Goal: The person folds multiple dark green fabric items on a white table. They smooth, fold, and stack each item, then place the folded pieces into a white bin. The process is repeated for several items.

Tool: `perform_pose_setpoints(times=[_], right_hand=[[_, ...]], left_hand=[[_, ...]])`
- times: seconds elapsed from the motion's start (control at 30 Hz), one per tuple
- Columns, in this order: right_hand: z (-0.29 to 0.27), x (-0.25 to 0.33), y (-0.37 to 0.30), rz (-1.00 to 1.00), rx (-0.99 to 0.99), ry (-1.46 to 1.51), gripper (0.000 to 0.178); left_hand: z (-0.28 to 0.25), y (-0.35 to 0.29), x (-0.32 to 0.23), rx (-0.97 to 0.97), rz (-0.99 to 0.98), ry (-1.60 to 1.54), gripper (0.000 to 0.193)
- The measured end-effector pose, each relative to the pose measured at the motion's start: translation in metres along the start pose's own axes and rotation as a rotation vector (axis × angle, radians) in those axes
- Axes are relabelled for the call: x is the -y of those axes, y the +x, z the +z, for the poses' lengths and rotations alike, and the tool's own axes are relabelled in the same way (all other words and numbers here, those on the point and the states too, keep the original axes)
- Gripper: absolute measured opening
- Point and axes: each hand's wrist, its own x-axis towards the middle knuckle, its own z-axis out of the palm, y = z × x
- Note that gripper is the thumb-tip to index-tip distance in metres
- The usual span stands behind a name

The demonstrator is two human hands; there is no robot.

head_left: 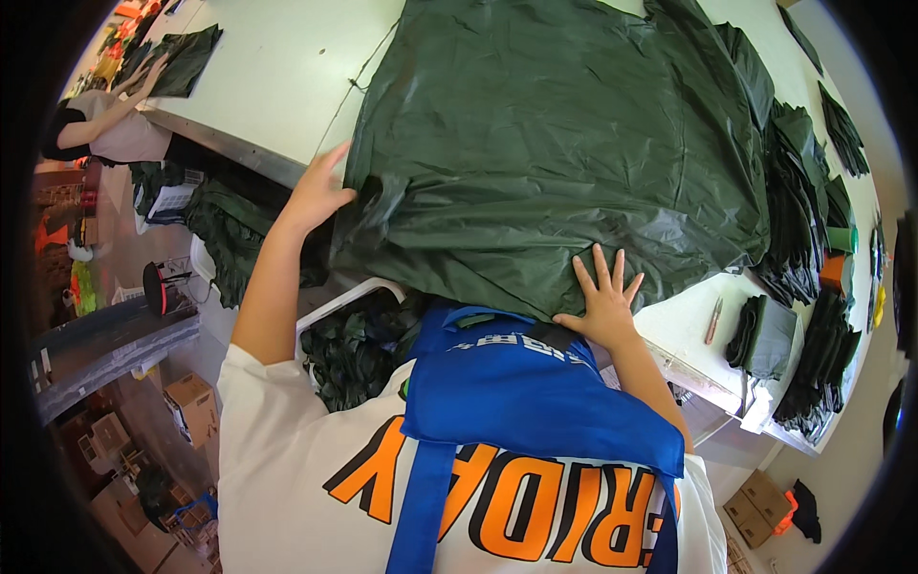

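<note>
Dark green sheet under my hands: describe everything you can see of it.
The dark green sheet looks like thin, slightly shiny plastic or coated fabric. It lies spread over the pale table, creased throughout, with crosswise folds bunched toward the near side, which overhangs the table's front edge. Its far end is cut off by the picture's top. The left hand is at its left edge, any pinch unclear; the right hand rests on its near edge, fingers spread.
</note>
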Motion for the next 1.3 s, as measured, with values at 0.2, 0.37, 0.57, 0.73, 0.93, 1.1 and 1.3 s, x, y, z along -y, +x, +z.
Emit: perform_pose_setpoints(times=[0.2, 0.37, 0.57, 0.73, 0.93, 1.1, 1.3], right_hand=[[0.000, -0.002, 0.003, -0.017, -0.021, -0.010, 0.103], [-0.001, -0.009, -0.001, -0.009, -0.015, 0.059, 0.099], [0.015, -0.027, 0.028, 0.171, -0.496, 0.067, 0.064], [0.026, -0.032, 0.046, 0.382, -0.340, -0.161, 0.064], [0.010, -0.054, 0.007, 0.003, -0.486, 0.182, 0.062], [0.026, -0.082, -0.068, -0.172, -0.390, 0.029, 0.048], [0.015, -0.085, -0.056, -0.201, -0.262, 0.210, 0.037]], left_hand=[[0.018, 0.060, 0.002, 0.295, 0.520, 0.091, 0.031], [-0.011, 0.050, 0.064, 0.018, -0.097, -0.321, 0.018], [0.037, -0.050, 0.044, -0.266, -0.098, -0.407, 0.032], [0.065, -0.062, 0.127, -0.232, -0.231, -0.372, 0.022], [0.063, -0.068, 0.104, -0.310, -0.526, -0.682, 0.049], [0.054, -0.074, 0.115, 0.072, -0.616, -0.805, 0.054], [0.017, -0.082, 0.051, 0.069, -0.453, -0.611, 0.077]])
